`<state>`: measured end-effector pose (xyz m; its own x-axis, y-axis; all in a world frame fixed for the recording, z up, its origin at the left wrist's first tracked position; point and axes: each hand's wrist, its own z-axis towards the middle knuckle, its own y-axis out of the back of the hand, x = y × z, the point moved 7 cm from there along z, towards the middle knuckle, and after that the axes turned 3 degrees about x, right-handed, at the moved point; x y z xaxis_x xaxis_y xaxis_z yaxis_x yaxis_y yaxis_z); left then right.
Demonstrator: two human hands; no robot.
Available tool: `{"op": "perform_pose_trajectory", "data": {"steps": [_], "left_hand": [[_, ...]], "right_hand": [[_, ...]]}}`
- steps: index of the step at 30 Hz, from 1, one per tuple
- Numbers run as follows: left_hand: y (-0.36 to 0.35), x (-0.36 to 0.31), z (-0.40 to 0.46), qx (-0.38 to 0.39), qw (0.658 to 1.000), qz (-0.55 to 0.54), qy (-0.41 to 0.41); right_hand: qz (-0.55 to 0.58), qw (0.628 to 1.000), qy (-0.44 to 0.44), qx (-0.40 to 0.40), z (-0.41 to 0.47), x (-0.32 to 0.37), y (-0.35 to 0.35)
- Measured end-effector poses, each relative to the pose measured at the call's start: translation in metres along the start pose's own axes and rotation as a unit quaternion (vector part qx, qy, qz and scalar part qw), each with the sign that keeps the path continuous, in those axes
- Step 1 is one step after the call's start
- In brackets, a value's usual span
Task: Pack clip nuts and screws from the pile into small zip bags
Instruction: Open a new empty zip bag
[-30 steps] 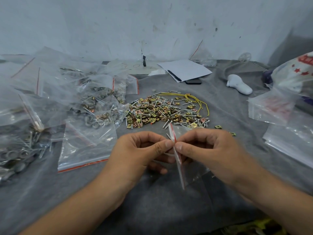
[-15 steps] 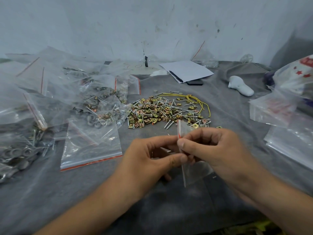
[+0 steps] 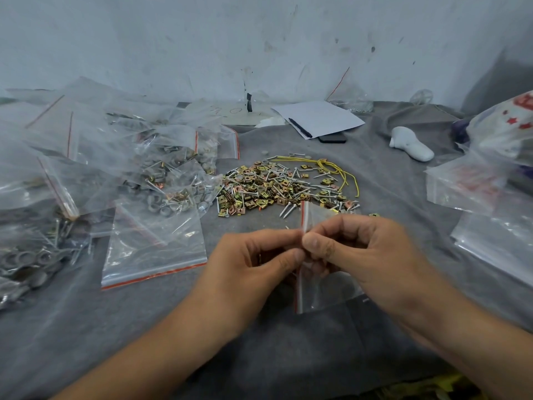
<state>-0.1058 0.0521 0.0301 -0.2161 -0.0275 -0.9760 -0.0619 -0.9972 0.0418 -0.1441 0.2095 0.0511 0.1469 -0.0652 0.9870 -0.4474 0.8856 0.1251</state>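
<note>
Left hand (image 3: 253, 261) and right hand (image 3: 357, 249) are both pinching the small clear red-striped zip bag (image 3: 320, 287) at its seal | bag is hovering just in front of the brass clip-nut and screw pile (image 3: 282, 189) | advice: be pressing evenly along the strip.

small clear zip bag (image 3: 323, 287) held upright edge-on, clip-nut-and-screw pile (image 3: 284, 187) just behind

Clear zip bag (image 3: 326, 287) red-striped; brass-and-silver pile (image 3: 277, 189); grey cloth (image 3: 288, 342).
</note>
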Motion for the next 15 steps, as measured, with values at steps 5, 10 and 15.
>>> {"op": "perform_pose_trajectory", "data": {"steps": [5, 10, 15], "left_hand": [[-0.0039, -0.0040, 0.0006, 0.005, 0.999, -0.034, 0.000], [-0.0027, -0.0033, 0.0007, -0.013, 0.998, -0.057, 0.007], [-0.0025, -0.0012, 0.0005, -0.027, 0.998, -0.054, 0.020]], "right_hand": [[0.001, 1.000, 0.002, -0.011, 0.0006, -0.0033, 0.0014], [-0.024, 1.000, 0.011, -0.012, -0.0007, -0.0005, 0.0007], [-0.064, 0.997, 0.044, -0.023, -0.0044, 0.0049, -0.0055]]}}
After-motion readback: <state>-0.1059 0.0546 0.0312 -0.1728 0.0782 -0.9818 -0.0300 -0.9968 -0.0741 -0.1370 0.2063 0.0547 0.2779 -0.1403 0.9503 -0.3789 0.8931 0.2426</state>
